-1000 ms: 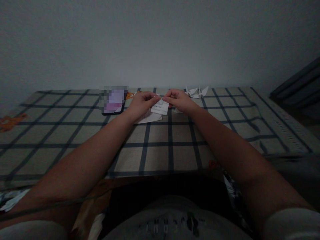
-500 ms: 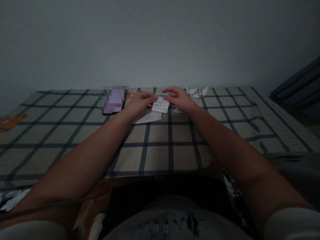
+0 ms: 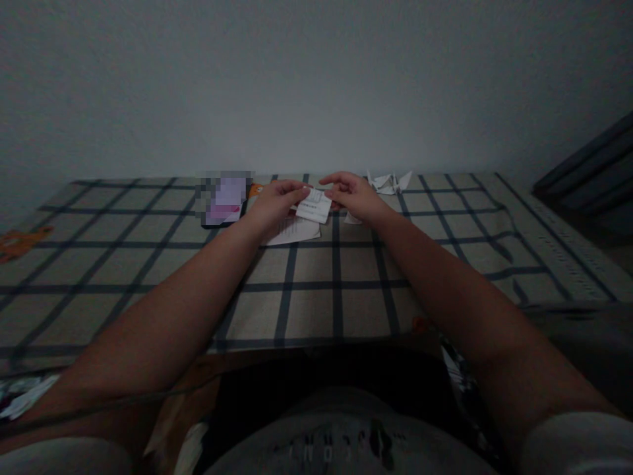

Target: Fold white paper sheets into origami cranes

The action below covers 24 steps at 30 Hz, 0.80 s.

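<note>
Pinching the paper [image 3: 314, 206] from both sides, the left hand [image 3: 277, 201] grips its left edge and the right hand [image 3: 353, 194] its right edge. It hangs between them, just above a sheet [image 3: 295, 232] on the checked cloth [image 3: 336, 303].

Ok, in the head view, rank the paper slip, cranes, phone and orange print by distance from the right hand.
From the right hand:
1. slip: at its fingertips, shared with the left hand.
2. cranes: just beyond, to the right.
3. phone: past the left hand.
4. orange print: far left of the cloth.
</note>
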Available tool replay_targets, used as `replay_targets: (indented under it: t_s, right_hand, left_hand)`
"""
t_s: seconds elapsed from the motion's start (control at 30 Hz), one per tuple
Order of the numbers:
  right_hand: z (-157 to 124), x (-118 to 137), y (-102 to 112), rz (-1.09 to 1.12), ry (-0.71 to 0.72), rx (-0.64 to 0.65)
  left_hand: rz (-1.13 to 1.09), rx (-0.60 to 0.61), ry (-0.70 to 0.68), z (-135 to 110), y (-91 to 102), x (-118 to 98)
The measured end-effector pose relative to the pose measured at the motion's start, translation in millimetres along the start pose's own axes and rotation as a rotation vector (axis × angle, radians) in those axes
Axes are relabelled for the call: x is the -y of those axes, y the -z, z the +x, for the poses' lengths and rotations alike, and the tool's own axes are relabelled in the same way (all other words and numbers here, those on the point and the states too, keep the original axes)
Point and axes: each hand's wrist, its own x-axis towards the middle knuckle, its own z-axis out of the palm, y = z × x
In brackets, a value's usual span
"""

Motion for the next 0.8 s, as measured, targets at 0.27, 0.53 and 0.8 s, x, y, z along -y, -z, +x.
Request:
replay_targets:
  t_s: [0.27,0.53,0.8]
  right_hand:
    - [0.1,-2.3,0.4,-0.004,-0.026,-0.008]
    - [-0.2,-3.4,-1.8,0.026,-0.036,0.034]
    - [-1.7,3.5,-3.2,0.041,-0.105,0.008]
  left_hand:
    - [-0.128,0.105,0.123,-1.6,0.5,-0.1]
    - [-0.075,0.148,0.075,-2.8,0.7,1.9]
    - [-0.014,0.021,0.049,-0.9,3.2,-1.1]
